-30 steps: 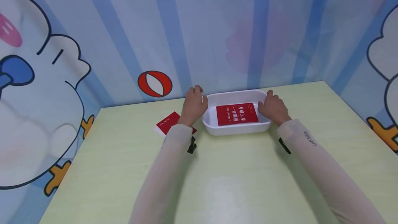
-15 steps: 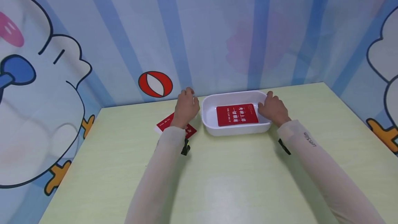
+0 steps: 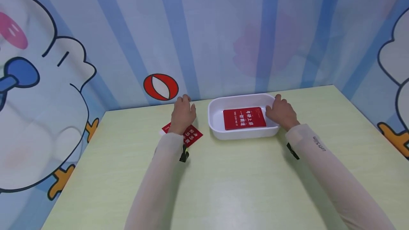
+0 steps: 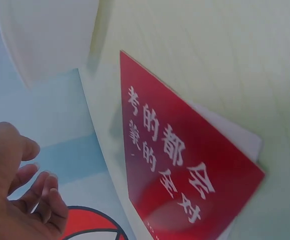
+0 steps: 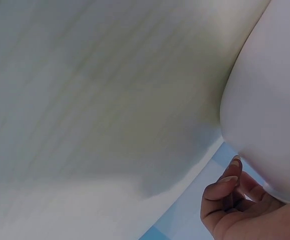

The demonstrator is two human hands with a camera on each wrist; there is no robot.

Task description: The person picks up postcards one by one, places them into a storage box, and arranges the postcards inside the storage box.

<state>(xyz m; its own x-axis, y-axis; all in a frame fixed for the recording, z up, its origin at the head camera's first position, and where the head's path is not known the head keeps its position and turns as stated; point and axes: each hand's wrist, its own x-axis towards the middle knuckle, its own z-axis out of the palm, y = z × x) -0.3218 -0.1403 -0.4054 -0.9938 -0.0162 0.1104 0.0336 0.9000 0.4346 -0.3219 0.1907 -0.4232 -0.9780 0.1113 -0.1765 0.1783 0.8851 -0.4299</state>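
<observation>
A white plastic basin (image 3: 244,135) stands near the table's back edge, holding a red booklet (image 3: 244,118) with white lettering. My right hand (image 3: 282,112) grips the basin's right rim, thumb inside and fingers outside. Left of the basin, my left hand (image 3: 183,115) hovers with loosely bent fingers, holding nothing. Beneath it lies another red booklet (image 3: 193,136), partly hidden by the hand and sleeve. The left wrist view shows this booklet (image 4: 180,160) resting over a white sheet or card (image 4: 240,134), whose corner sticks out.
The pale yellow-green table (image 3: 223,180) ends at the back against a blue striped cloth wall (image 3: 217,38) with cartoon prints. A black strap end (image 3: 184,154) hangs under the left wrist, another black strap (image 3: 292,151) under the right.
My left hand has let go of the basin's left rim and moved left, over the booklet on the table. The right hand keeps its hold on the basin, which stays put.
</observation>
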